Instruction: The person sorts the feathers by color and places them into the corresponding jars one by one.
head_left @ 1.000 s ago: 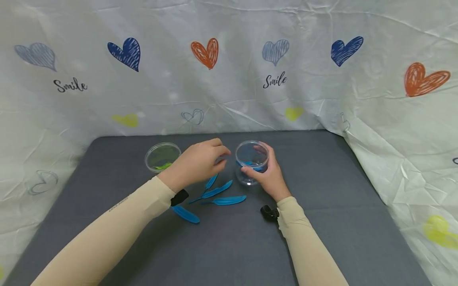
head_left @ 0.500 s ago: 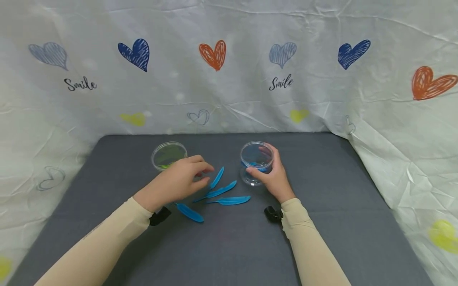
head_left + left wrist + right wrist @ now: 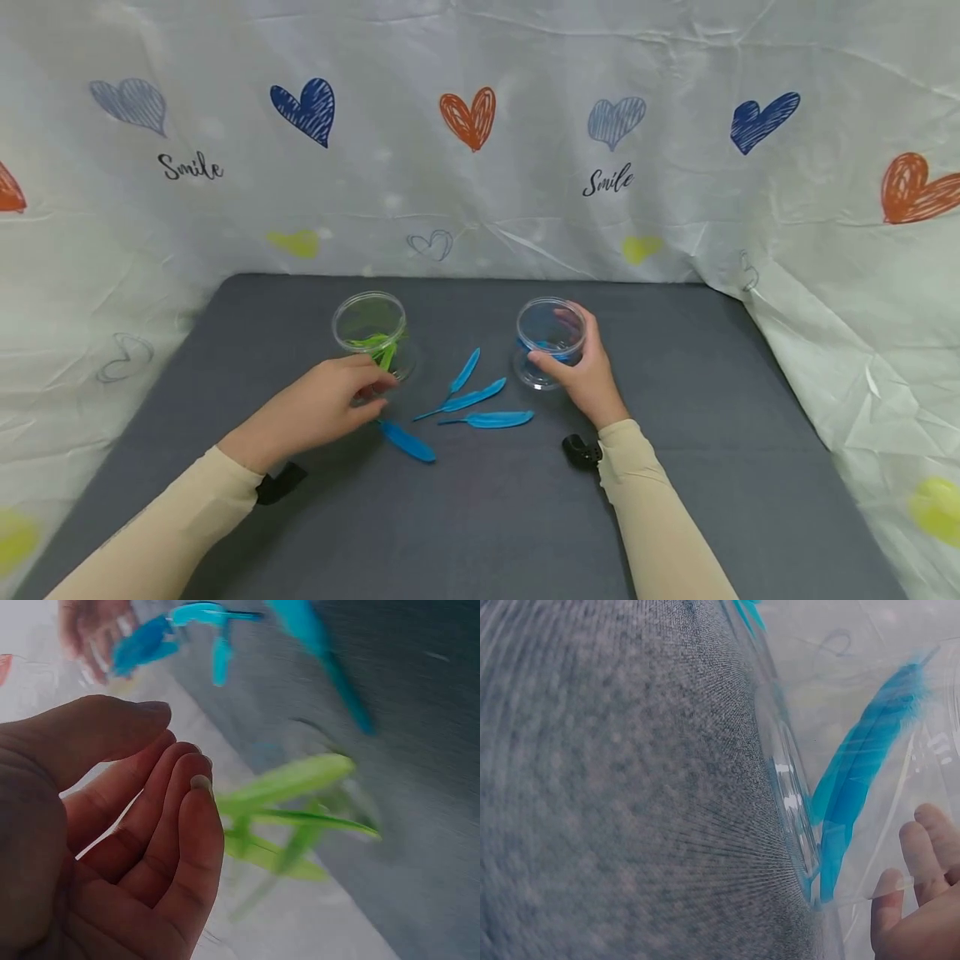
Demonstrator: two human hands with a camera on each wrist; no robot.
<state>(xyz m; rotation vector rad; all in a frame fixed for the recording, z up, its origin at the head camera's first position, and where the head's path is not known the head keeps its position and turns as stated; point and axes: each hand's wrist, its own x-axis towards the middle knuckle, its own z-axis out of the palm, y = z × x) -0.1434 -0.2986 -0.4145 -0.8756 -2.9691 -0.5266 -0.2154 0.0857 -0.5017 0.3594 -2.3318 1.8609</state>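
My right hand [image 3: 588, 367] grips the side of a clear round plastic jar [image 3: 543, 379], thumb in front and fingers behind. Inside that jar lie blue feathers, one seen large through the wall as a blue feather [image 3: 866, 757] in the right wrist view. My left hand [image 3: 315, 408] hovers over the cloth with its fingers loosely bent and nothing between them. Just beyond it stands a second clear jar [image 3: 369, 294] holding green feathers [image 3: 289, 784]. Several loose blue feathers lie between the hands, among them a blue feather [image 3: 498, 419] and, nearest the left hand, another blue feather [image 3: 408, 442].
A dark grey cloth [image 3: 480, 517] covers the table. White sheets [image 3: 525, 83] printed with hearts and "Smile" hang behind and at both sides. A black wrist camera [image 3: 582, 451] sits on the right wrist.
My left hand has moved left and toward me, from beside the right jar to in front of the green-feather jar. The right hand keeps its hold. The head view has shifted slightly.
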